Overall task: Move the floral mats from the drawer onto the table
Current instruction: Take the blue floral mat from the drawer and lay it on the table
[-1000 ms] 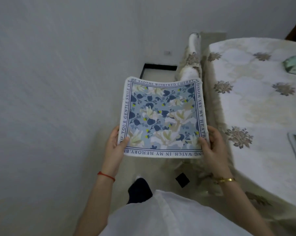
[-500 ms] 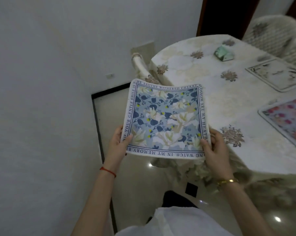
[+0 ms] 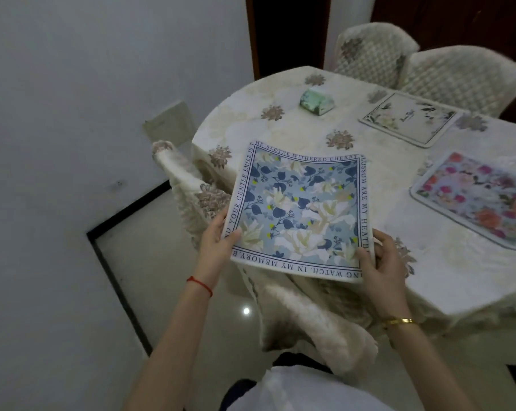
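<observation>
At the centre of the frame a blue floral mat point(image 3: 299, 210) (white blossoms, navy leaves, a border of printed lettering) is held up in the air over the near edge of the worktop point(image 3: 369, 176). The left hand point(image 3: 218, 243) pinches its lower left corner, thumb on the printed face and fingers behind. The right hand point(image 3: 379, 259) grips the lower right corner the same way. The mat sags a little between them, and its far edge curls upward.

Two more mats lie flat on the cloth-covered worktop: a pink floral mat point(image 3: 473, 200) at the right edge of the frame, and a pale floral mat point(image 3: 410, 118) beyond it in the upper right. A small green object point(image 3: 316, 101) sits near the worktop's far side. A covered chair point(image 3: 375, 59) stands behind the worktop.
</observation>
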Motion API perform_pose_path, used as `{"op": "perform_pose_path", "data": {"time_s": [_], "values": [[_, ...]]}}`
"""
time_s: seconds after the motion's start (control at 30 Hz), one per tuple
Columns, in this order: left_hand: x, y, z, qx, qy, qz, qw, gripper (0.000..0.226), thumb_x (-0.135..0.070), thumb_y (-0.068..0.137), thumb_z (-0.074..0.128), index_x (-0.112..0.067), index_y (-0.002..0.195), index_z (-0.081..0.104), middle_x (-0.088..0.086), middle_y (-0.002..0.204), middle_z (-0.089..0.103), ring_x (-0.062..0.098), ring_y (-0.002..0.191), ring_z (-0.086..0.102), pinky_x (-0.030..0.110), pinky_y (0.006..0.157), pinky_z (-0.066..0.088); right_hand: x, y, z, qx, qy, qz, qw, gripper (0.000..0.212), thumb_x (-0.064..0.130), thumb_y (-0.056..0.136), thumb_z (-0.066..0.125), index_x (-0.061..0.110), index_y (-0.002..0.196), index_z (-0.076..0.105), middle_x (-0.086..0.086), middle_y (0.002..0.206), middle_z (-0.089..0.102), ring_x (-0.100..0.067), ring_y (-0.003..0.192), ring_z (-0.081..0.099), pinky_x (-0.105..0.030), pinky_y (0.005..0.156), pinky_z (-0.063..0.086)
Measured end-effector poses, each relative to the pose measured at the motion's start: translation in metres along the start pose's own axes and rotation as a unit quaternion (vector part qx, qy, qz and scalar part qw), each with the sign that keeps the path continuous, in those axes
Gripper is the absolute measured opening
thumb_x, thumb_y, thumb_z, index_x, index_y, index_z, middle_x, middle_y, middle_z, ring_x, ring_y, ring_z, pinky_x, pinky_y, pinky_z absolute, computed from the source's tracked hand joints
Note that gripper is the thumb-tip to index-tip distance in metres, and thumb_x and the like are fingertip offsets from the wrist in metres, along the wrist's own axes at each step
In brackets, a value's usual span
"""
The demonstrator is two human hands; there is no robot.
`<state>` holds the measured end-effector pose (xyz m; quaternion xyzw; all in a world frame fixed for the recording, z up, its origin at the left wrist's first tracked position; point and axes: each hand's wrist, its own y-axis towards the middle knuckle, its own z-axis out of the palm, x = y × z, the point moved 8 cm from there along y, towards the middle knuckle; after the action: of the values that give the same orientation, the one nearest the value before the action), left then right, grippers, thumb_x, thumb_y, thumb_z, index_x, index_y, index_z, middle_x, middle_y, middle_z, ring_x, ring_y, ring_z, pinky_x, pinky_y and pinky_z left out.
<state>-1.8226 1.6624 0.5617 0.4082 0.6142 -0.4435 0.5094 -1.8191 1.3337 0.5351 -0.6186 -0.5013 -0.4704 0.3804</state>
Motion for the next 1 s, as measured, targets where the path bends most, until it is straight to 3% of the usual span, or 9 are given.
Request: {"op": "perform_pose_path", "data": {"time_s": [0.1,0.2,0.33,0.43,0.57,0.7,0.87,1.0], "values": [[-0.005,0.05,0.021,0.049,0.016,0.004,0.999,0.044,0.001,0.09,0.058,-0.036,0.114,0.059,0.002,0.116,0.068,0.023,0.104,0.066,0.038,0.084,0.057,-0.001,0.026,0.002,-0.036,-0.017,0.015,0.999,0.032,0.01,0.094,0.055,0.022,0.121,0.046,0.015,0.093,0.065,-0.007,0.085,0.066,-0.033,0.07,0.055],[0.0,0.094,0.047,0.091,0.011,-0.019,0.996,0.039,0.001,0.09,0.058,-0.026,0.119,0.059,0.006,0.116,0.068,0.027,0.105,0.066,0.042,0.085,0.056,-0.007,0.048,-0.001,-0.071,-0.022,0.035,0.997,0.032,0.011,0.094,0.054,0.021,0.124,0.046,0.002,0.099,0.067,-0.014,0.088,0.066,-0.037,0.074,0.056],[0.005,0.154,0.088,0.155,0.014,-0.035,0.987,0.04,0.003,0.091,0.055,-0.025,0.121,0.055,0.006,0.114,0.068,0.026,0.099,0.067,0.043,0.08,0.058,-0.012,0.076,-0.007,-0.127,-0.061,0.06,0.988,0.033,0.011,0.094,0.054,0.015,0.126,0.046,-0.002,0.099,0.066,-0.012,0.082,0.064,-0.01,0.063,0.047],[0.012,0.203,0.119,0.194,0.036,-0.04,0.979,0.039,0.004,0.091,0.055,-0.023,0.12,0.055,0.008,0.115,0.067,0.027,0.099,0.067,0.034,0.075,0.059,-0.022,0.103,-0.002,-0.159,-0.082,0.084,0.98,0.033,0.015,0.094,0.054,0.017,0.126,0.046,-0.001,0.098,0.067,-0.016,0.083,0.066,-0.027,0.066,0.053],[0.027,0.265,0.156,0.233,0.074,-0.043,0.969,0.042,0.006,0.09,0.054,-0.015,0.126,0.053,0.012,0.117,0.066,0.027,0.101,0.066,0.025,0.073,0.059,-0.038,0.142,0.01,-0.192,-0.109,0.119,0.968,0.031,0.014,0.095,0.053,0.016,0.126,0.046,0.002,0.096,0.065,-0.012,0.072,0.061,-0.017,0.054,0.044],[0.046,0.31,0.189,0.272,0.098,-0.047,0.956,0.041,0.006,0.091,0.052,-0.019,0.123,0.053,0.009,0.117,0.064,0.027,0.105,0.065,0.038,0.087,0.056,-0.063,0.176,0.02,-0.219,-0.125,0.166,0.953,0.031,0.01,0.094,0.053,0.01,0.125,0.048,-0.005,0.085,0.065,-0.013,0.061,0.058,-0.022,0.051,0.039],[0.084,0.341,0.213,0.298,0.124,-0.071,0.944,0.041,0.004,0.091,0.054,-0.016,0.127,0.052,0.009,0.125,0.061,0.027,0.115,0.06,0.048,0.099,0.05,-0.097,0.199,0.03,-0.227,-0.154,0.206,0.939,0.031,0.01,0.094,0.053,0.01,0.125,0.046,-0.012,0.086,0.068,-0.017,0.059,0.057,-0.022,0.049,0.04],[0.106,0.351,0.216,0.317,0.139,-0.064,0.936,0.047,-0.002,0.089,0.055,-0.037,0.12,0.055,0.005,0.127,0.062,0.024,0.117,0.059,0.049,0.1,0.049,-0.114,0.204,0.032,-0.228,-0.163,0.219,0.935,0.03,0.011,0.094,0.053,0.011,0.123,0.046,-0.014,0.076,0.066,-0.027,0.057,0.058,-0.031,0.05,0.042]]}}
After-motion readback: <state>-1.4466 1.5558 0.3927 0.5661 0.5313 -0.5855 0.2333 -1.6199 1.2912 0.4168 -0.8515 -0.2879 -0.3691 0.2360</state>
